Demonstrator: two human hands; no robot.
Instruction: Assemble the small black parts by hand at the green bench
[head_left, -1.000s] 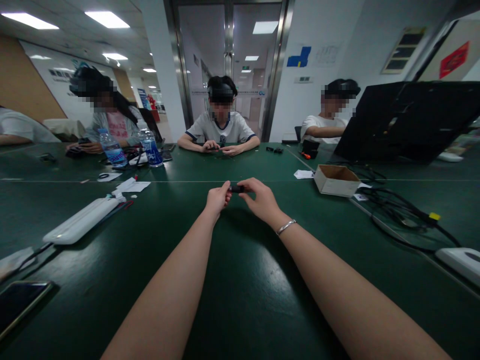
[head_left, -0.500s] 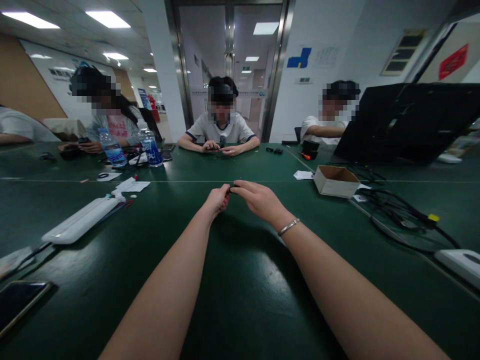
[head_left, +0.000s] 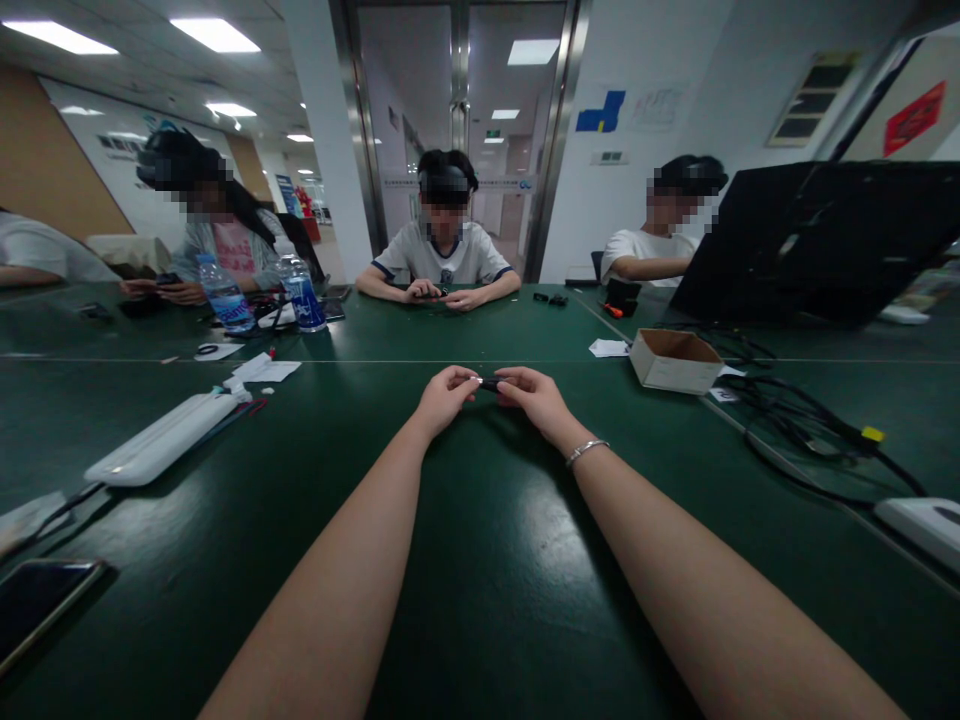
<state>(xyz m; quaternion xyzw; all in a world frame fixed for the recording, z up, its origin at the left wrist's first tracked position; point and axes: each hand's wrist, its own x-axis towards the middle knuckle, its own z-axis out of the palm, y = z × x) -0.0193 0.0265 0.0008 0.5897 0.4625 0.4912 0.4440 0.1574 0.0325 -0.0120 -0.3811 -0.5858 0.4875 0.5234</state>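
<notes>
A small black object (head_left: 491, 384) is held between the two hands, over the bare middle of the dark green worktop (head_left: 480, 590). By the right grip (head_left: 537, 398) its dark end is clasped, the thumb and fingers being clamped around it. By the left grip (head_left: 445, 398) its bright end is pinched, the thumb and forefinger being brought together there. The object is laid roughly level from one grip to the other, and its exact form is partly hidden by the fingers. A silver bracelet (head_left: 587, 452) is worn on the wrist just behind the right grip.

To the right of the right grip and slightly beyond it, an open-topped box (head_left: 673, 377) is placed; farther right, black cables (head_left: 814, 402) are coiled. Beyond the box, a large black monitor (head_left: 817, 250) is seen from behind.

To the left of the left grip, white papers (head_left: 266, 371) are scattered, and a long white case (head_left: 161, 440) is set farther left and nearer the wearer. Two bottles (head_left: 302, 300) are stood beyond the papers. Straight beyond both grips, a co-worker (head_left: 450, 258) is seated, with both forearms rested on the worktop.
</notes>
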